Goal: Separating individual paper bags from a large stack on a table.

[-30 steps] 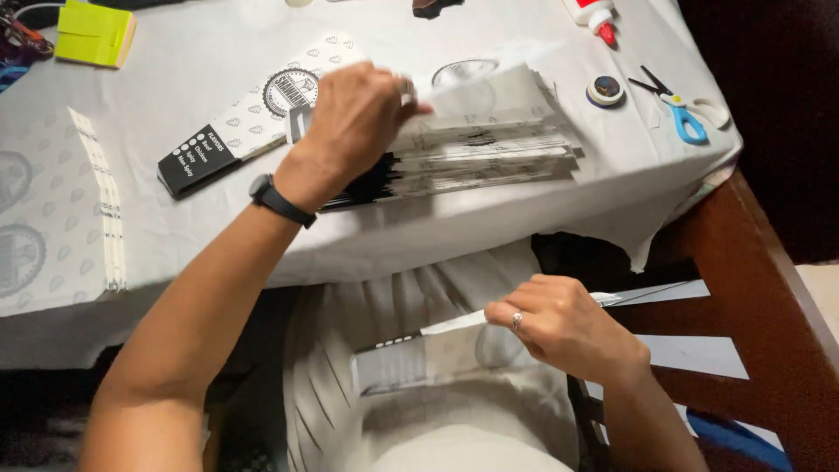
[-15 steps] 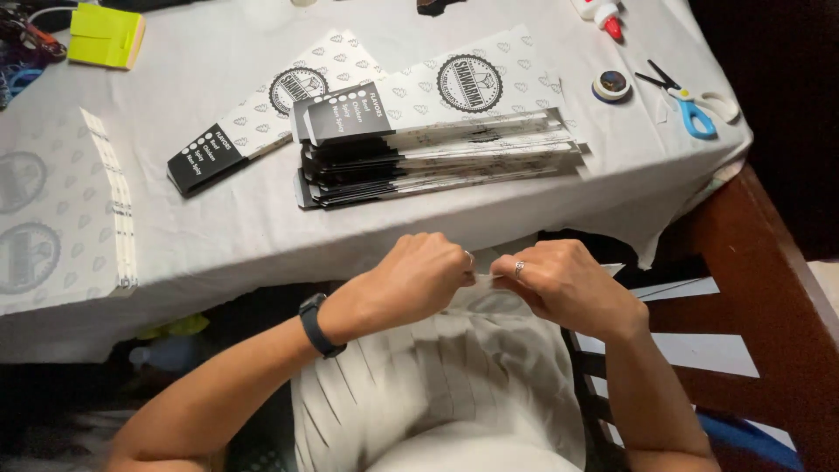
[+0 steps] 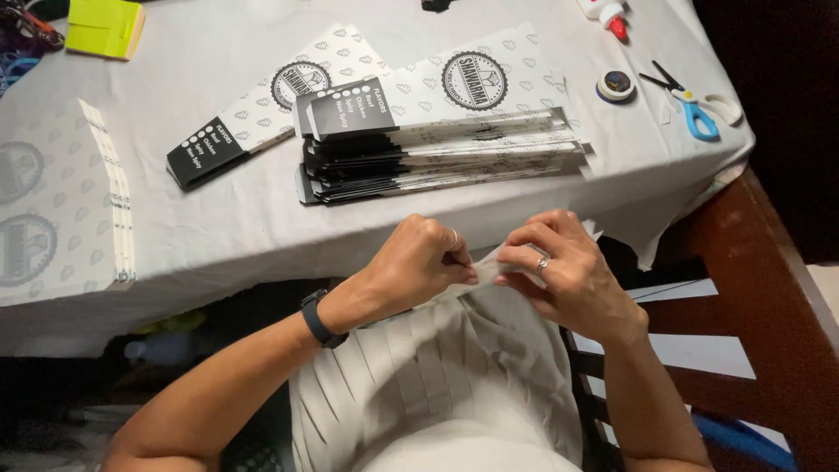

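Observation:
My left hand (image 3: pixel 421 262) and my right hand (image 3: pixel 552 267) meet over my lap, just below the table edge. Both pinch a small white paper piece (image 3: pixel 486 269), mostly hidden between the fingers. A black band sits on my left wrist and a ring on my right hand. Just beyond the hands, on the white tablecloth (image 3: pixel 236 218), lies a stack of flat white and black printed paper sleeves (image 3: pixel 437 149). One more sleeve (image 3: pixel 253 118) lies apart to its left.
A pile of flat patterned sheets (image 3: pixel 57 205) sits at the left. Blue-handled scissors (image 3: pixel 690 105), a tape roll (image 3: pixel 616 85) and a glue bottle (image 3: pixel 603 12) lie at the far right, a yellow pad (image 3: pixel 105 26) at the far left. A wooden chair frame (image 3: pixel 752 288) stands on my right.
My left hand left the sleeve stack on the table and came down to my lap, joining my right hand on the paper piece. The camera has tilted slightly.

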